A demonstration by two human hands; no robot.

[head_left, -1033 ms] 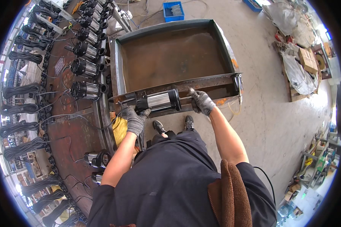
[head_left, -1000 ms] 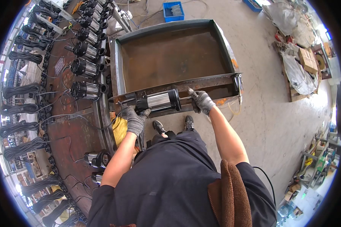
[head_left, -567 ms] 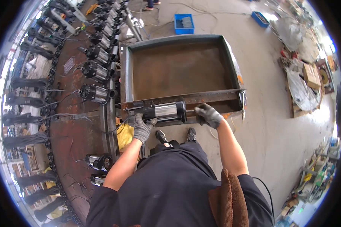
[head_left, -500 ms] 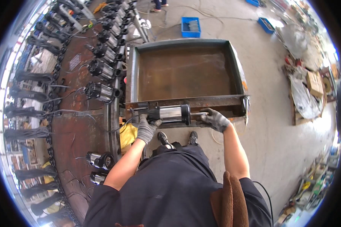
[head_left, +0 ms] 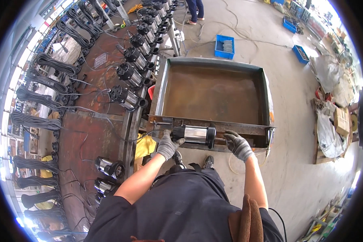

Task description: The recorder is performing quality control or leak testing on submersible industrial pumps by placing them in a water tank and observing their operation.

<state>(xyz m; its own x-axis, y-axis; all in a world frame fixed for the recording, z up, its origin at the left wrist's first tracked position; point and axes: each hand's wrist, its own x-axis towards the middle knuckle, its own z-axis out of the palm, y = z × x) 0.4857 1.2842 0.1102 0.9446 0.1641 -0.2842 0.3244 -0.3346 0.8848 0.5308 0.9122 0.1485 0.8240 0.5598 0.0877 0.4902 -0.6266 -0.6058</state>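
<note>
A cylindrical pump (head_left: pixel 194 134) with a shiny steel body and black ends lies crosswise on the near rim of a rusty metal tank (head_left: pixel 266 93). My left hand (head_left: pixel 167 145), in a grey glove, grips its left black end. My right hand (head_left: pixel 238 145), also gloved, holds the shaft end on its right side. The tank is filled with brown water (head_left: pixel 213 92).
A rusty workbench (head_left: pixel 90 133) on the left carries a row of similar pumps (head_left: pixel 129 76) and coiled black cables (head_left: pixel 40 97). Two more pumps (head_left: pixel 107 167) lie near its front. Blue crates (head_left: pixel 224 46) stand on the concrete floor beyond the tank; a person's legs (head_left: pixel 195 10) stand at the top.
The view has tilted upward, showing more of the floor past the tank. Both hands still hold the pump on the tank's near rim, little moved.
</note>
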